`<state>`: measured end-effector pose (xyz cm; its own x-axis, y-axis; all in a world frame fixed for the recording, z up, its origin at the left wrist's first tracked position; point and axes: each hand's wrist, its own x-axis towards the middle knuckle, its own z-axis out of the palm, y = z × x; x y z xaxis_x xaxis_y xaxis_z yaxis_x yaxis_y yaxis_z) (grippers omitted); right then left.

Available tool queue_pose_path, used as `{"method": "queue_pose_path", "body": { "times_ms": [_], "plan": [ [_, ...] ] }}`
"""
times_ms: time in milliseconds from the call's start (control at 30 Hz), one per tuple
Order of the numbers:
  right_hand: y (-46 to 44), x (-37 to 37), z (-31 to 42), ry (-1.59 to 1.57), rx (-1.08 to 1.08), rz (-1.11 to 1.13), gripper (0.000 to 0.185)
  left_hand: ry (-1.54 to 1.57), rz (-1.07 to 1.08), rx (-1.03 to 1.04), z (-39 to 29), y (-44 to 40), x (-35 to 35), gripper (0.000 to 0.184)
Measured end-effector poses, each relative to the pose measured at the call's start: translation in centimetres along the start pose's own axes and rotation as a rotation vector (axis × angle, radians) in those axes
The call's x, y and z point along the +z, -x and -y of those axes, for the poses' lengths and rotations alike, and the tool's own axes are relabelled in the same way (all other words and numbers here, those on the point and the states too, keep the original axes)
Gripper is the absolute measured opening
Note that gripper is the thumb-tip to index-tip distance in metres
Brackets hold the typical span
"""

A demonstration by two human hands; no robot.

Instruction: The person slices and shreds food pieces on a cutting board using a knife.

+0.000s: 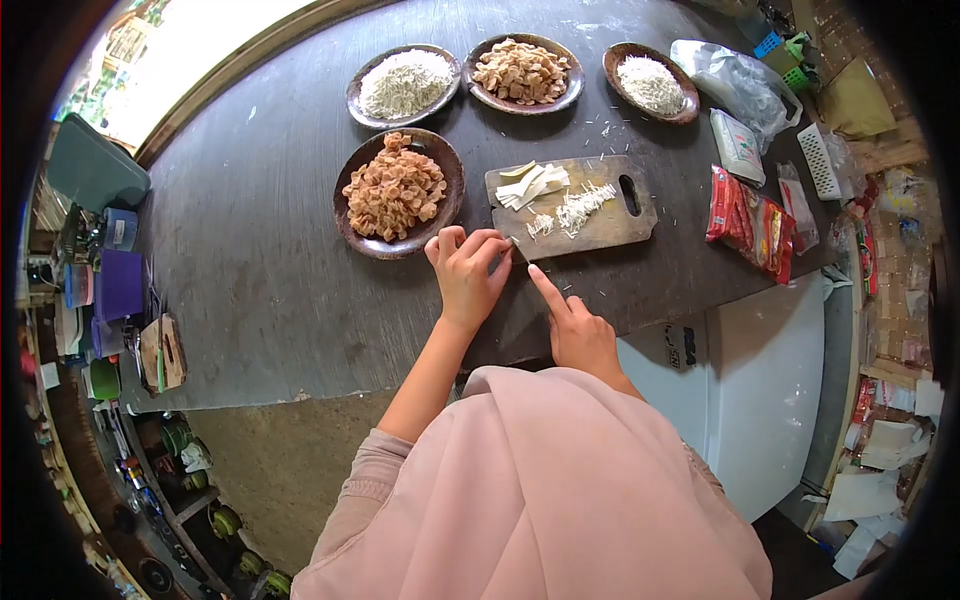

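My left hand [468,268] is at the lower left corner of the wooden cutting board [600,238], its fingers curled together over something too small to make out. Beside it, my right hand [580,335] grips a knife [520,250], with the index finger stretched along it; the handle is hidden in the palm. The blade tip rests near my left fingertips. On the board lie pale flat slices [535,187] and a heap of thin white shreds [583,208]. Left of the board stands a brown plate [455,170] of brownish chips [393,190].
Behind are a plate of white shreds [405,84], a plate of light brown chips [520,72] and a smaller plate of shreds [650,85]. Red packets [748,222], a white packet [737,147] and a plastic bag [735,85] lie right. A white appliance [765,370] stands below the table's edge.
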<state>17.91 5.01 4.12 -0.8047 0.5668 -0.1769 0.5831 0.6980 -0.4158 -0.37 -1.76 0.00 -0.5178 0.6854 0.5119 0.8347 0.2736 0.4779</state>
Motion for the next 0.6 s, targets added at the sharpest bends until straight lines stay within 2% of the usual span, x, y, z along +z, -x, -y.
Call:
{"method": "queue_pose_path", "body": {
  "times_ms": [267,333,467,600],
  "plan": [
    [-1.0,1.1,0.0,0.046,-0.04,-0.088,0.09,-0.014,-0.006,0.016,-0.1,0.0,0.0,0.014],
    [0.1,0.2,-0.1,0.068,-0.002,0.011,0.09,-0.01,-0.022,0.024,0.0,0.0,0.1,0.014],
    [0.4,-0.4,-0.3,0.037,0.027,0.061,0.088,-0.008,-0.021,0.027,-0.1,0.1,0.1,0.014],
    [-1.6,-0.5,-0.9,-0.029,-0.002,-0.054,0.081,-0.013,-0.019,0.019,0.0,0.1,0.2,0.013]
  ]
}}
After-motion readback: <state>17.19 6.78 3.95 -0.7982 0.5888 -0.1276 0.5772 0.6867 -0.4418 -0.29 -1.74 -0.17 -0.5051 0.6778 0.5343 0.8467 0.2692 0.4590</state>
